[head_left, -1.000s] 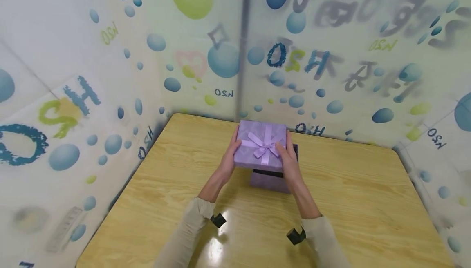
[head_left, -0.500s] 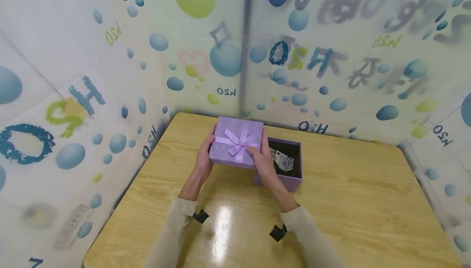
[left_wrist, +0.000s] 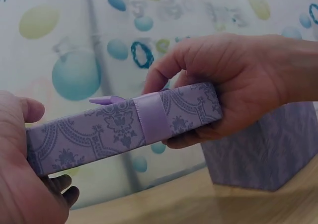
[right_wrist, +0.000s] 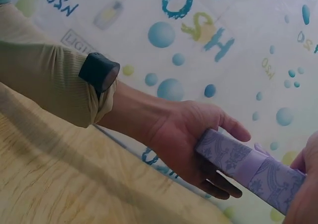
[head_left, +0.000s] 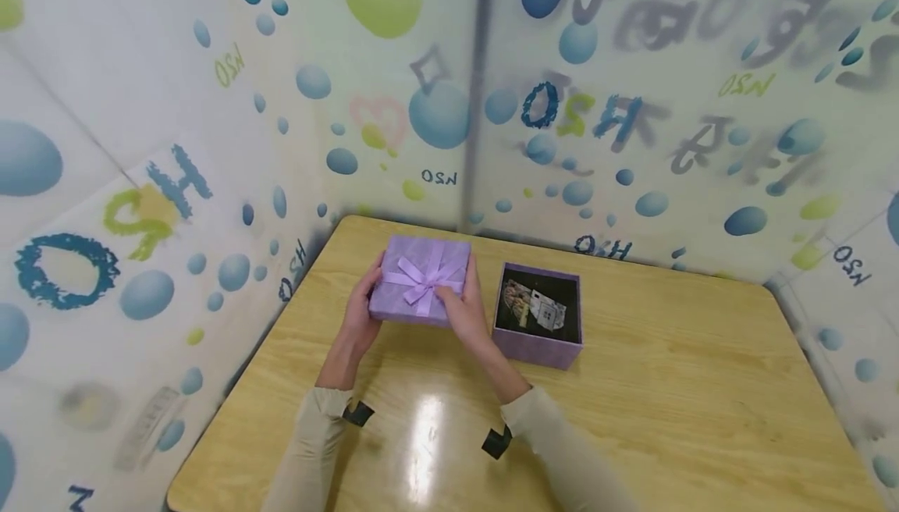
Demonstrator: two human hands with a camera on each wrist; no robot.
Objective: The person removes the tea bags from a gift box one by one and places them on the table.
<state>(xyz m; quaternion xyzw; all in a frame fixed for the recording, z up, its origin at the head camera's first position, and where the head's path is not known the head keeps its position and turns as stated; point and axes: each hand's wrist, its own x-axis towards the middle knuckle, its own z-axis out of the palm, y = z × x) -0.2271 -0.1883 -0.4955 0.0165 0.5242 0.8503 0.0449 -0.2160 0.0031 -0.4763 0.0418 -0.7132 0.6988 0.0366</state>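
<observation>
A square purple gift box lid (head_left: 421, 307) with a lilac ribbon bow is held up off the table, left of its box. My left hand (head_left: 360, 315) grips its left edge, with the fingers curled beneath in the left wrist view. On the right edge, my right hand (head_left: 469, 315) holds the lid, its thumb on top by the bow and its fingers underneath. The open purple box base (head_left: 537, 350) stands on the table to the right of the lid. Inside its dark interior lie a brownish patterned piece (head_left: 518, 300) and a greyish-white printed piece (head_left: 548, 311); their kind is unclear.
The pale wooden table (head_left: 674, 403) reaches back to a wall (head_left: 492, 176) printed with bubbles and lettering. Another such wall (head_left: 140, 379) runs along the left side. Each wrist carries a small dark camera, such as the left one (head_left: 358, 414).
Both hands have carried the lid leftward, off from over the box and then down a little. The box's interior and the pieces in it have come into view.
</observation>
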